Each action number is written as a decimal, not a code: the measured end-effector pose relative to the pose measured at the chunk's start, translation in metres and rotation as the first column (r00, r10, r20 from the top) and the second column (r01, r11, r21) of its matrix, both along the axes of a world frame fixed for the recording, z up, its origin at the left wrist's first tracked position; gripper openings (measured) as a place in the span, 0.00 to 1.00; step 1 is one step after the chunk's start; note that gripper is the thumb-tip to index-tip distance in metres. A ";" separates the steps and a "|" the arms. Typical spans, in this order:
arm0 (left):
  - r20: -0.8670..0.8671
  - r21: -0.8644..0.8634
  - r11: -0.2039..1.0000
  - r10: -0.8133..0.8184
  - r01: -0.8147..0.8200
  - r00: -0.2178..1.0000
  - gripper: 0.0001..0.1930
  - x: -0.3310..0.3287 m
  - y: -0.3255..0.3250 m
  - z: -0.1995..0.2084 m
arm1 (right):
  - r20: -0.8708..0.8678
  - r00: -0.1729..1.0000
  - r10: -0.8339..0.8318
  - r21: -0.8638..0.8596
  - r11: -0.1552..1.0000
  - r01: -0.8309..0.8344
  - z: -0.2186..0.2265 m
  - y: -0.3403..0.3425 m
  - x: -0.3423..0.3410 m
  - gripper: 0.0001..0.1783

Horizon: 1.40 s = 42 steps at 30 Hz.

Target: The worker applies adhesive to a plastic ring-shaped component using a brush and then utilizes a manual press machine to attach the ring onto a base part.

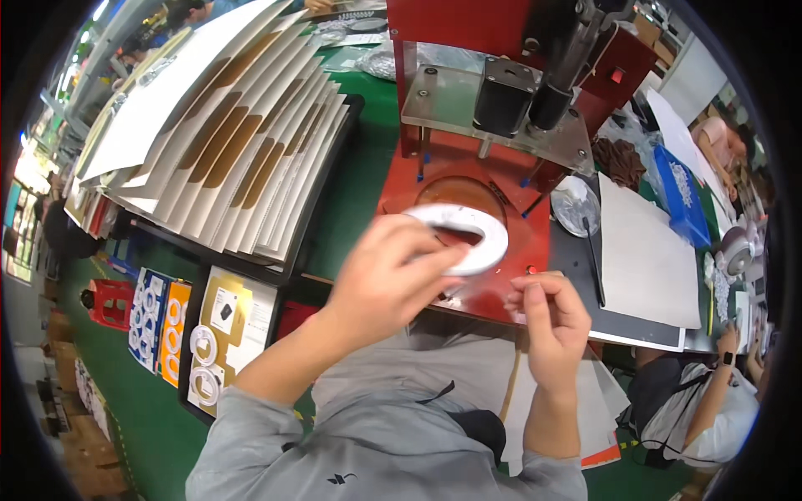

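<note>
My left hand (386, 271) grips a flat white ring (496, 238) by its near left side, fingers and thumb closed on it. The ring is tilted and held above the red base (528, 250) of a press machine. Just behind it, a round amber-brown disc (458, 192) lies on that base, partly covered by the ring. My right hand (555, 330) is raised near the base's front right edge, apart from the ring. Its thumb and fingers are pinched together; whatever is between them is too small or blurred to name.
Over the base hangs a clear plate (443, 104) with a black block (507, 96) and downward pins. At left, white cardboard sheets (251, 159) fan out in a black tray. White rings (203, 344) lie on gold card. Rightward are a round dish (575, 204), a pale sheet (647, 259) and a blue tray (681, 200).
</note>
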<state>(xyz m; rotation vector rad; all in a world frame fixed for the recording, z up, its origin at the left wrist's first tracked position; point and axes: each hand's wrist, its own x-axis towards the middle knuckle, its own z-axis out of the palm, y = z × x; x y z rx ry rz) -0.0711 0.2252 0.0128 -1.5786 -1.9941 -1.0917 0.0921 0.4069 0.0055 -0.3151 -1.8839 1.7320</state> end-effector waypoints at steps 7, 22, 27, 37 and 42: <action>0.172 -0.018 0.998 -0.051 0.054 0.984 0.13 -0.007 0.031 -0.056 | 0.003 0.995 -0.096 0.558 0.826 0.078 -0.008 -0.003 -0.022 0.13; -0.187 0.422 0.809 0.519 -0.409 0.834 0.16 -0.069 -0.150 0.156 | 0.221 0.968 0.117 0.853 0.459 -0.250 -0.021 -0.032 0.007 0.30; 0.034 -0.153 0.657 0.750 -0.739 0.660 0.32 -0.188 -0.198 0.208 | 0.018 0.961 0.277 0.708 0.675 -0.207 -0.023 -0.058 0.006 0.18; 0.143 -0.443 0.568 0.809 -0.694 0.571 0.35 -0.308 -0.223 0.220 | 0.125 0.946 0.300 0.572 0.757 -0.316 -0.061 -0.072 0.027 0.11; 0.001 -0.392 0.641 0.718 -0.660 0.697 0.13 -0.259 -0.188 0.212 | 0.037 0.949 0.313 0.520 0.805 -0.286 -0.066 -0.062 0.028 0.10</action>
